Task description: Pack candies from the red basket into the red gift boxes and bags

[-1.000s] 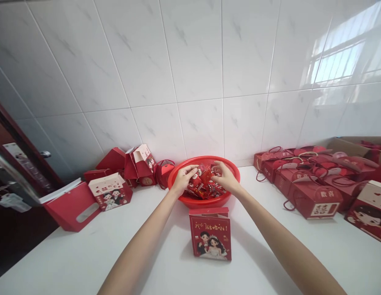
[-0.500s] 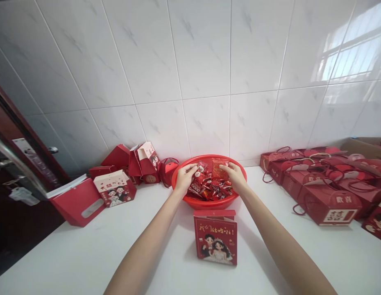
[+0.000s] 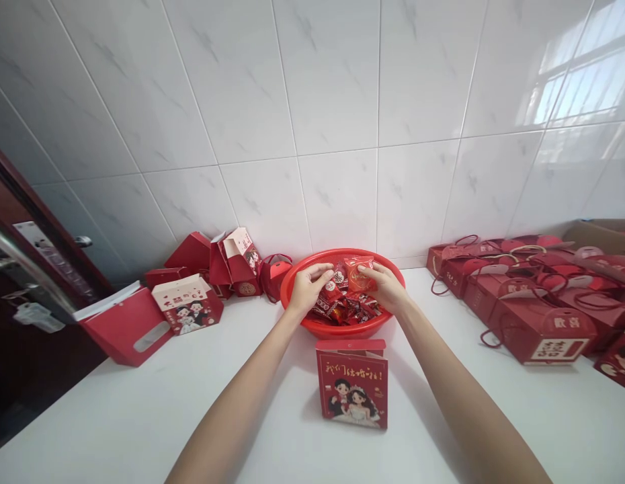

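A shiny orange-red packet (image 3: 360, 277) and a smaller red packet (image 3: 331, 290) are held above wrapped sweets (image 3: 350, 310) heaped in a red basket (image 3: 337, 331)

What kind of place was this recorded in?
Probably a room in a home, though a small workroom is possible: there is a glossy tiled wall, a dark red door with metal fittings, and a plain white tabletop.

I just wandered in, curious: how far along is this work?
The closed red cardboard boxes with cord handles at right look done. Over the red plastic basket, the left hand holds a red wrapped packet, the right hand an orange-red packet. Seemingly unfinished: the red couple-print box in front, its top not fully closed, and the red boxes at left.
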The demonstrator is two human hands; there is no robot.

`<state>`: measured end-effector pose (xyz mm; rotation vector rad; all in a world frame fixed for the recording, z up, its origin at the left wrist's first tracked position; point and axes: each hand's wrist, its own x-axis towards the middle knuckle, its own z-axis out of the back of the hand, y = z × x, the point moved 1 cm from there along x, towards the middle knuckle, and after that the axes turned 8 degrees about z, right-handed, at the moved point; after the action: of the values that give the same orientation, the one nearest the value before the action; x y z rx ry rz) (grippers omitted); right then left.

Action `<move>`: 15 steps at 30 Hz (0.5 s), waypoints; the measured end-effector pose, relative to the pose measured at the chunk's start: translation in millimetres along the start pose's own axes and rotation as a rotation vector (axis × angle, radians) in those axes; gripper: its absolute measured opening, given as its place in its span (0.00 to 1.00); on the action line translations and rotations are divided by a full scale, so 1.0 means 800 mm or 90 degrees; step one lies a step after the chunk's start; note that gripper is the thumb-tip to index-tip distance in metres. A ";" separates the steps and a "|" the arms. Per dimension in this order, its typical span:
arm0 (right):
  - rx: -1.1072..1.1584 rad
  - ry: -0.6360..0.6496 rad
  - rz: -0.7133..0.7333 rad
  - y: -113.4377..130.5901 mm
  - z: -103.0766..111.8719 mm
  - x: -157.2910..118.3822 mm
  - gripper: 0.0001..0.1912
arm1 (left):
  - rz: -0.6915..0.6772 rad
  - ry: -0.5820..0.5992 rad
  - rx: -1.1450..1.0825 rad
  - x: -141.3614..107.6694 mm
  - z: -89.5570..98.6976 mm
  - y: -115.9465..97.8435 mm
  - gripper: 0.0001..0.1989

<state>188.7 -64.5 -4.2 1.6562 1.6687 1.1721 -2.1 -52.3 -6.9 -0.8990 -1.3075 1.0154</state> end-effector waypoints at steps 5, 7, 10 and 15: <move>-0.027 0.053 0.000 0.000 -0.001 -0.003 0.19 | -0.013 0.022 0.018 -0.005 -0.002 -0.005 0.19; -0.044 0.073 -0.001 0.001 -0.002 -0.005 0.19 | -0.018 0.026 0.017 -0.006 -0.003 -0.006 0.18; -0.060 0.078 0.002 0.003 -0.005 -0.009 0.20 | -0.025 0.037 0.021 -0.008 -0.005 -0.007 0.17; -0.077 0.055 0.022 0.003 -0.008 -0.011 0.21 | -0.034 0.020 0.052 -0.012 -0.006 -0.008 0.16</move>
<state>185.7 -74.9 -0.6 1.5866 1.5918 1.3513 3.5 -63.1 -4.1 -0.8112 -1.2486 1.0015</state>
